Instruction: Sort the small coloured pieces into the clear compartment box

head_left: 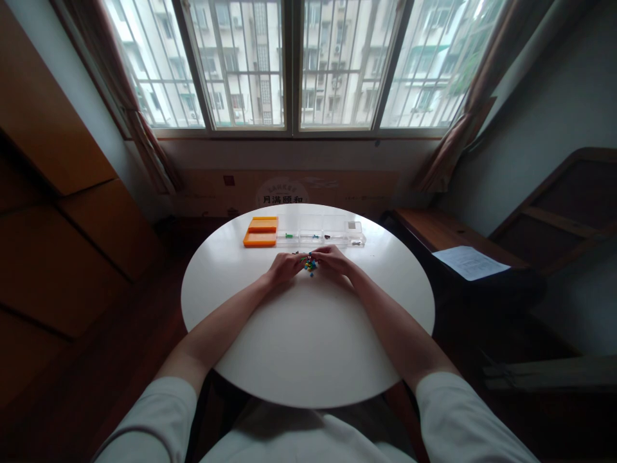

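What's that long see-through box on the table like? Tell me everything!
The see-through box is long, looks like clear plastic, and is split into a row of compartments. It lies flat on the round white table, past the left hand and right hand, which do not touch it. A few tiny pieces sit inside, one green; the others too small to tell. An orange tray sits against its left end.

The left hand (284,265) and right hand (333,260) nearly meet.
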Action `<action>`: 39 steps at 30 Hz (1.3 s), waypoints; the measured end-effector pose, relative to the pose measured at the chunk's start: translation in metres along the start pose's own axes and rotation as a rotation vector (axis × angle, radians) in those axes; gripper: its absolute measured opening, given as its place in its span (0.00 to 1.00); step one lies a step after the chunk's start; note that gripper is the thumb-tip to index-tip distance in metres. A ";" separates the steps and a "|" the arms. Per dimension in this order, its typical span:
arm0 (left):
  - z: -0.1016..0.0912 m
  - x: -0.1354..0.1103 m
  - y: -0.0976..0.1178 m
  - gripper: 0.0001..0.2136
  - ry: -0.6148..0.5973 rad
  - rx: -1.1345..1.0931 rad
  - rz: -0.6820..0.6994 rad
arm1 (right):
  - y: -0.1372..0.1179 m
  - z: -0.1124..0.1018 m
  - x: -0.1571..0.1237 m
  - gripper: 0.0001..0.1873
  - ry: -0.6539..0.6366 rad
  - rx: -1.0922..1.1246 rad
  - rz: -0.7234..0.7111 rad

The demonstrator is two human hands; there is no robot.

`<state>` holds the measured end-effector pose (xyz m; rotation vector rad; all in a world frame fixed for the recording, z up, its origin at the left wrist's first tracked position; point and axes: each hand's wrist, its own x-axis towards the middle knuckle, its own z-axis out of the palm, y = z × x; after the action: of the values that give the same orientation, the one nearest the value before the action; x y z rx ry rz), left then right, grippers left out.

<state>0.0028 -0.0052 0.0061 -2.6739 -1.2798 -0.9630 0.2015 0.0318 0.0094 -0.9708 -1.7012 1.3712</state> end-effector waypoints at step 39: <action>0.001 0.002 -0.001 0.18 -0.053 0.091 0.010 | 0.001 -0.002 0.000 0.14 -0.001 0.164 -0.049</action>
<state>0.0036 -0.0029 0.0062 -2.6507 -1.2863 -0.8171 0.2032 0.0324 0.0090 -0.8315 -1.5752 1.4536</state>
